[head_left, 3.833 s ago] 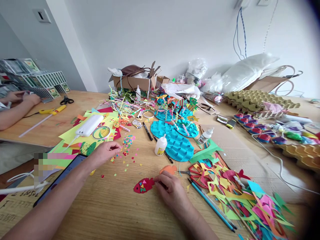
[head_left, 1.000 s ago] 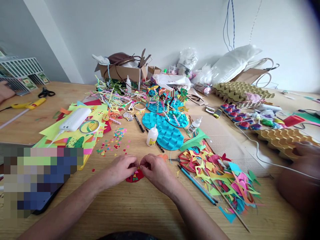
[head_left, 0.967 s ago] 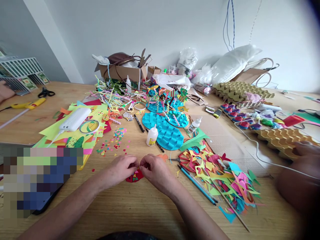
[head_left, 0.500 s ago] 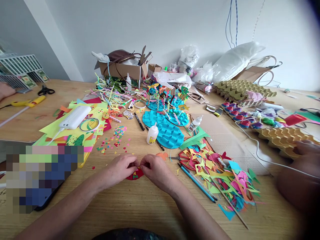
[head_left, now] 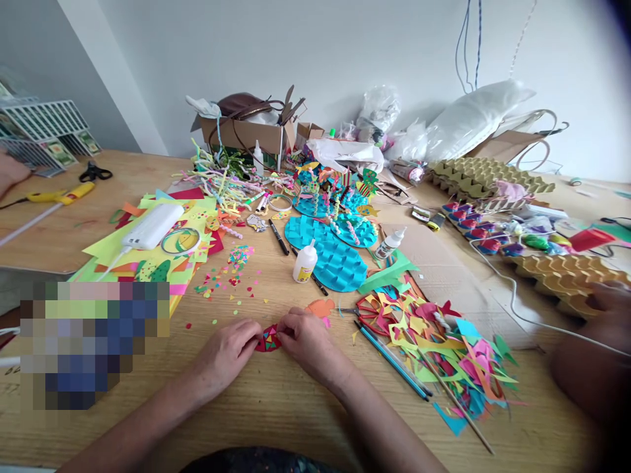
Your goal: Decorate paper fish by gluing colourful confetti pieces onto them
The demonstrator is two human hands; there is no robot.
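A small red paper cutout (head_left: pixel 269 339) with green, yellow and other coloured triangles on it lies low over the table between my hands. My left hand (head_left: pixel 231 351) has its fingers pinched at the cutout's left edge. At the right edge, the bent fingers of my right hand (head_left: pixel 306 336) grip it and cover part of it. Just beyond my right hand lies an orange paper shape (head_left: pixel 319 307). A white glue bottle (head_left: pixel 305 263) stands upright farther back, near small confetti-like paper bits (head_left: pixel 240 256).
Blue textured paper ovals (head_left: pixel 330 263) lie behind the glue bottle, with paper fish on twisted stems beyond. Paper scraps (head_left: pixel 428 328) and blue pencils (head_left: pixel 392 361) are at right. A power bank (head_left: pixel 155 226) rests on coloured sheets. Another person's hand (head_left: pixel 611 295) touches an egg tray (head_left: pixel 566 276).
My left hand has drawn left and down, away from my right hand, so more of the red cutout shows between them. The whole view has shifted slightly.
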